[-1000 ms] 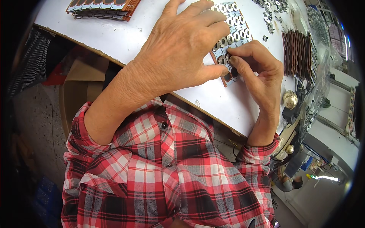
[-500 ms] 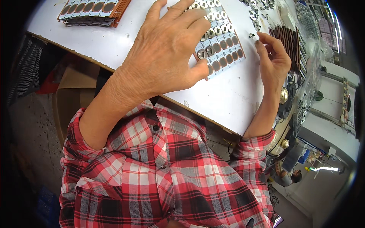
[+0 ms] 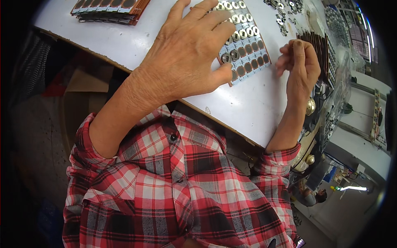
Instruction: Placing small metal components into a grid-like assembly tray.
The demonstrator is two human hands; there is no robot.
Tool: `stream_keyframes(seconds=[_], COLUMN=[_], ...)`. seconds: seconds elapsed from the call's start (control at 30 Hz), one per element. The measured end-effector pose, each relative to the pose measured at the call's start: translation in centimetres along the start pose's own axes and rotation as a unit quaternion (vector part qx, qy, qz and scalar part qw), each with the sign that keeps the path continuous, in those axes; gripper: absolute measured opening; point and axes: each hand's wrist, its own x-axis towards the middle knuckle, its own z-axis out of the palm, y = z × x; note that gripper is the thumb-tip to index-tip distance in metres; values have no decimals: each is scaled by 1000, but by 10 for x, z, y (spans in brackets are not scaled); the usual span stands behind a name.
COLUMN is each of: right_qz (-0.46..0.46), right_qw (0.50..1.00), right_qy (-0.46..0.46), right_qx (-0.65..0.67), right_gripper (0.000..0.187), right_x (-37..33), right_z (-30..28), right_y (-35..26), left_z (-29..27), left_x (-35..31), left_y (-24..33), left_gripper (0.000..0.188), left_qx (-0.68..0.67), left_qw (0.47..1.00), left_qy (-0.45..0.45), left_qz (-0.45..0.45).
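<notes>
Since one second ago, the right hand (image 3: 301, 64) has moved from the light-blue rectangular panel with dark round discs (image 3: 248, 66) to beside its right edge, fingers bent toward the thumb; I cannot tell if it pinches anything. The left hand (image 3: 188, 56), fingers spread, lies over the panel's left part, and in my judgement it should keep the panel steady, while small silver metal pieces (image 3: 249, 32) are best held level by the rim. The glossy white table (image 3: 244, 103) carries also an orange-edged panel stack (image 3: 109, 8), and a co-worker (image 3: 308, 197) is farther in the room.
</notes>
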Motion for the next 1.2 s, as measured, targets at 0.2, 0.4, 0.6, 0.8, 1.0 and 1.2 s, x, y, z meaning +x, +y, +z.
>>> stream_keyframes(seconds=[0.2, 0.4, 0.6, 0.8, 1.0, 1.2], right_qz=[17, 45, 10, -38, 22, -18], right_qw=[965, 965, 970, 970, 979, 974], right_qy=[-245, -250, -245, -234, -197, -225], right_qx=[88, 61, 8, -59, -45, -14], right_gripper=[21, 15, 11, 12, 11, 13], right_x=[-17, -25, -27, -28, -33, -29], right_z=[18, 29, 34, 36, 41, 35], right_y=[-26, -31, -33, -31, -35, -25], left_z=[-19, 16, 30, -19, -24, -22], left_x=[5, -13, -22, 0, 6, 7], left_y=[9, -18, -25, 7, 8, 9], left_gripper=[53, 52, 52, 54, 58, 55], left_qx=[-32, 33, 105, -56, -81, -79], left_qw=[980, 999, 983, 989, 977, 977], left_qy=[-149, -25, 95, -100, -149, -143], left_qz=[-126, -2, 118, -93, -132, -138])
